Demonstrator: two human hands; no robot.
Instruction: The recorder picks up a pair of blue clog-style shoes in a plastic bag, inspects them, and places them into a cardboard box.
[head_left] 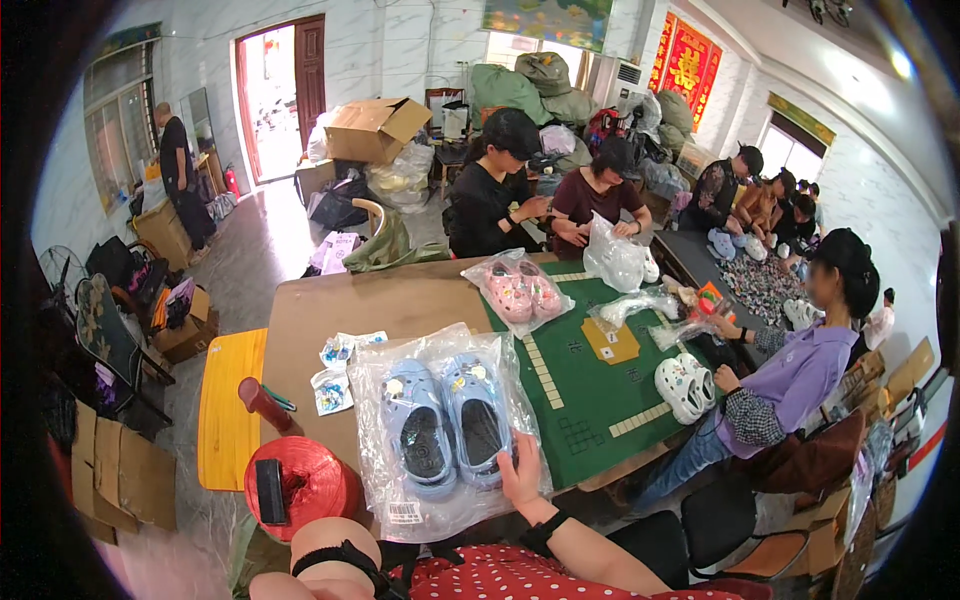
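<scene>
A pair of light blue clogs (478,397) with charms lies inside a clear plastic bag (405,345) on the brown table right in front of me. My right hand (522,474) is at the bag's right edge, beside the heel of the right clog, its thumb and fingers closed on the plastic. At the bottom left part of my left arm shows, with a black band across it; the left hand itself does not show. Left of the bag lie small white packets (333,390) with blue contents. Pink clogs (512,292) in another clear bag rest farther back.
A red roll of plastic twine (325,480) with a black phone-like object (270,490) on it sits at the near left. White clogs (684,388) stand on the green mat (560,440). A person in a purple shirt (800,375) works at the right; two people work across the table.
</scene>
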